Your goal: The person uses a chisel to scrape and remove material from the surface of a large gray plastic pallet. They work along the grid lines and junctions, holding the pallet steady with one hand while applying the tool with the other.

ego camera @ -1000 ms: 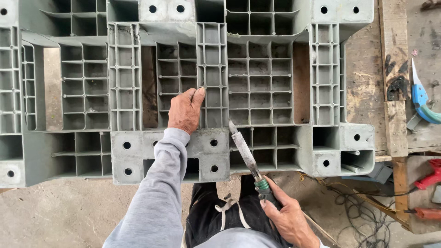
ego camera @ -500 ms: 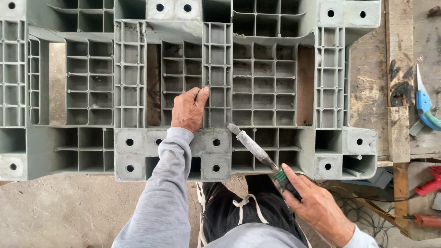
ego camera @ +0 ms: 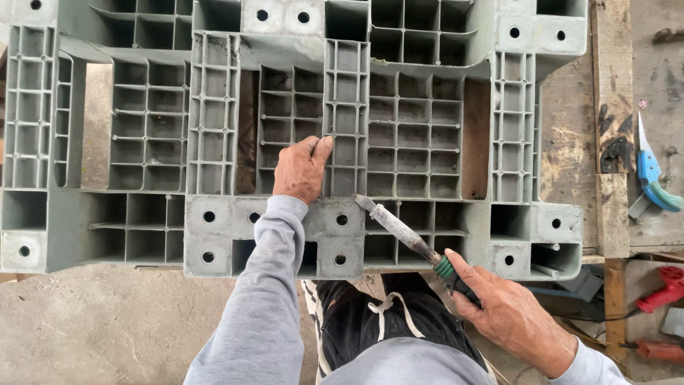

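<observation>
A grey pallet (ego camera: 142,128) lies underside up across the view; the left hand (ego camera: 301,170) rests flat on its ribs, fingers loosely bent, gripping nothing. Just right, the chisel (ego camera: 399,232) has its tip on the pallet, the right hand (ego camera: 509,314) clenched around its handle; a blue cutter (ego camera: 652,175) lies far right

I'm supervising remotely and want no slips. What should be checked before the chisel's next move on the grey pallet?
1. Left hand braces the pallet: ok.
2. Right hand grips the chisel by its handle: ok.
3. Blade tip rests on the pallet: ok.
4. Left hand clear of the blade's line: ok, it lies to the side.
5. Pallet sits steady: cannot tell.
6. Blade sharpness: cannot tell.
</observation>
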